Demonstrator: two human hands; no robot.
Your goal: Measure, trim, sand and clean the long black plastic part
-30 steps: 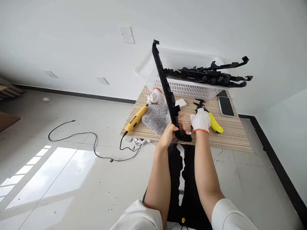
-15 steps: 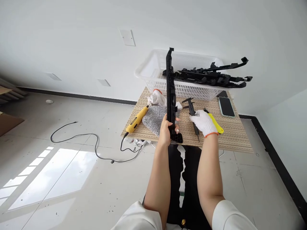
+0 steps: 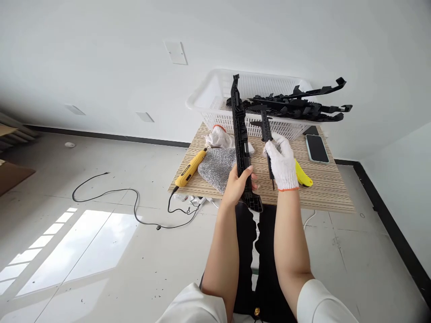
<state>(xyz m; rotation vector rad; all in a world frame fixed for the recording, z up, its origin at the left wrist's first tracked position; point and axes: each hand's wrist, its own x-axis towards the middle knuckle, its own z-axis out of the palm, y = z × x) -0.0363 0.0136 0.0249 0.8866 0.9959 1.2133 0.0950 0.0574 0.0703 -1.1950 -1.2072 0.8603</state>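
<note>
Change: half a second ago the caliper lay low over the table under the gloved hand; now it is lifted clear and stands beside the long black part, which has tipped slightly so its top leans left.
Left hand: the bare left hand [image 3: 239,185] is wrapped firmly round the lower end of the long black plastic part [image 3: 240,134], thumb toward the camera, forearm reaching straight up from the lap.
Right hand: the right hand [image 3: 282,162], in a white glove, is closed on the black caliper [image 3: 266,133], holding it nearly upright, head up, just right of the part and not touching it.
Part: held above the near edge of the wooden table [image 3: 330,193], its upper end in front of the white basket [image 3: 215,96].
Table: a yellow power tool [image 3: 191,168], a grey cloth [image 3: 218,166], a spare white glove [image 3: 218,137], a yellow knife [image 3: 303,175] and a phone [image 3: 317,148].
Basket: more black parts [image 3: 299,107] lie across its rim.
</note>
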